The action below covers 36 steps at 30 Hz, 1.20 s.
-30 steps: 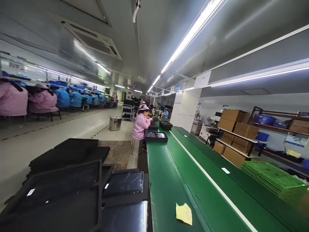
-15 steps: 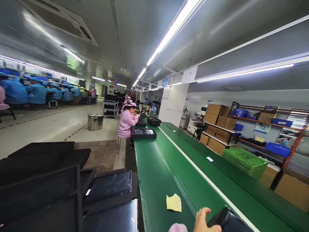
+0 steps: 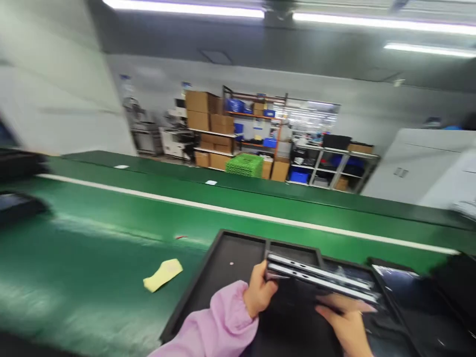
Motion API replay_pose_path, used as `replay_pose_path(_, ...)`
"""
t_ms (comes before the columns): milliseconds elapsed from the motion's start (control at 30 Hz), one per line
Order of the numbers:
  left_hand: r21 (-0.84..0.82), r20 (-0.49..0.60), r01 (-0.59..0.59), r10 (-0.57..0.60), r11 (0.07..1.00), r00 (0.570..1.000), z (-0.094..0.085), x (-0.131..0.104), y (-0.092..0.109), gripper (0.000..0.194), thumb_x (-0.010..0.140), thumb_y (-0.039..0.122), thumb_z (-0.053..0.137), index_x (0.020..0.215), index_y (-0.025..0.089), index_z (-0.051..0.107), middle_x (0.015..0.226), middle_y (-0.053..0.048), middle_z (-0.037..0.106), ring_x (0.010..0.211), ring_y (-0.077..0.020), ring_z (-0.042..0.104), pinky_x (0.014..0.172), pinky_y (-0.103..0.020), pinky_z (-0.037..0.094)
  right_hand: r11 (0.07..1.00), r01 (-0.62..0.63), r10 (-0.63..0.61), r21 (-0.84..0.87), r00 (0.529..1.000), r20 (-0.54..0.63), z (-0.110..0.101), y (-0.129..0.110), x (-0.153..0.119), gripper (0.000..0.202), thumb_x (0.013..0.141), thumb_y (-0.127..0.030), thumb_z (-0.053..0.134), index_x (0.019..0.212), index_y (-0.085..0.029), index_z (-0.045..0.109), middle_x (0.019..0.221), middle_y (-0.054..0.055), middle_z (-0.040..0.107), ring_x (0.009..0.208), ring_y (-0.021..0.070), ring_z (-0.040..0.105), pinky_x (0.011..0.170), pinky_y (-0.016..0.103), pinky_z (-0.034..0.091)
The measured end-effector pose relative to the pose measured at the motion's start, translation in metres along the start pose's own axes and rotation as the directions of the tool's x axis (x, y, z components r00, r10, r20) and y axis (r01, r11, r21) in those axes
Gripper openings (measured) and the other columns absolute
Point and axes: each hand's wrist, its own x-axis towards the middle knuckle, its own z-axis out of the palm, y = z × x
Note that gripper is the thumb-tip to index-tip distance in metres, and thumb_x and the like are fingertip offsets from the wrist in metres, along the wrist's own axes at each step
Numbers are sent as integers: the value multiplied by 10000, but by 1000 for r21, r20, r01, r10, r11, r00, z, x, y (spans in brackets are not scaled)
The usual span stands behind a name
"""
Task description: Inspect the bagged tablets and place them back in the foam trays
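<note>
Two thin slabs, tablet-like panels (image 3: 322, 277) with silvery edges toward me, are held one above the other over a black divided tray (image 3: 199, 290). Closed around their left end is my left hand (image 3: 259, 290), its pink sleeve reaching across the tray. My right hand (image 3: 345, 320), smeared by motion, grips them at the near right side, thumb below the edge. Their broad faces are mostly hidden because I see them nearly edge-on. Part of the tray's right compartment lies behind the slabs and hands.
Left of the tray, a crumpled yellow note (image 3: 163, 274) lies on the green work surface (image 3: 100, 287). Dark glossy panels (image 3: 399, 282) lie to the right. A black tray (image 3: 18, 206) stands at the far left. Beyond the bench are cartons (image 3: 203, 111) and green crates (image 3: 245, 163).
My view has swung right, from along the bench to across it. Earlier, one hand showed beside a dark object at the lower right; both hands now hold panels above the black tray.
</note>
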Motion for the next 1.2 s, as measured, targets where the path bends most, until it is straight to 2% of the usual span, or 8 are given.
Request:
replay_pose_path(67,-76,78,-10,16,997,997,7,0,-5,593,725,665,511,1008,154,608,864,-91,651,794,-246,598,742,-369,488,996,-92,92,-3,996,-2,2,7,-9,142,606,-392,777,657,-263,747,639,52,701,608,291,652,585,398,569)
replay_pose_path(133,-140,105,-36,51,989,993,10,-3,-6,604,710,610,588,1121,171,539,933,-90,651,830,-241,620,750,-358,505,991,-113,115,70,993,-29,7,9,-12,242,596,-467,777,719,-261,748,705,58,707,703,303,657,639,412,568)
replay_pose_path(233,-200,167,-18,52,980,985,7,-9,-1,634,666,606,644,1117,173,541,956,-97,663,834,-234,647,746,-331,522,966,31,-14,255,998,-68,11,1,-13,623,548,-568,781,1073,-261,650,1040,82,657,942,306,613,816,431,522)
replay_pose_path(300,-192,250,9,40,981,967,3,-10,3,537,677,590,646,993,157,607,872,-94,682,761,-215,657,687,-295,526,942,100,-97,321,995,-23,9,-7,-13,717,575,-576,766,1185,-257,564,1148,100,604,1005,297,587,891,438,473)
replay_pose_path(433,-203,278,-44,101,978,955,-2,-11,4,435,702,577,632,848,167,619,790,-91,697,716,-205,662,631,-276,525,905,118,-196,410,968,155,4,-12,-13,414,686,-492,730,1034,-289,633,978,67,680,918,272,623,800,414,500)
replay_pose_path(733,-190,270,-176,223,966,937,-1,-13,3,367,705,490,680,918,207,583,795,-87,703,717,-208,676,631,-284,531,875,230,-301,427,948,105,5,0,-13,423,701,-507,708,1079,-341,615,957,60,698,868,288,647,743,448,530)
replay_pose_path(933,-186,323,-132,187,974,928,-4,-16,2,321,763,461,632,967,215,606,828,-89,694,763,-218,673,663,-308,530,900,137,-179,415,982,63,6,13,-22,236,815,-465,601,992,-317,651,917,65,699,882,280,642,770,463,513)
replay_pose_path(1200,-202,362,-43,115,978,925,-7,-18,-4,291,737,425,674,914,198,627,841,-91,692,807,-232,667,691,-322,537,919,83,-137,385,984,115,5,5,-24,267,777,-448,655,1011,-319,635,969,68,681,924,288,625,794,474,501)
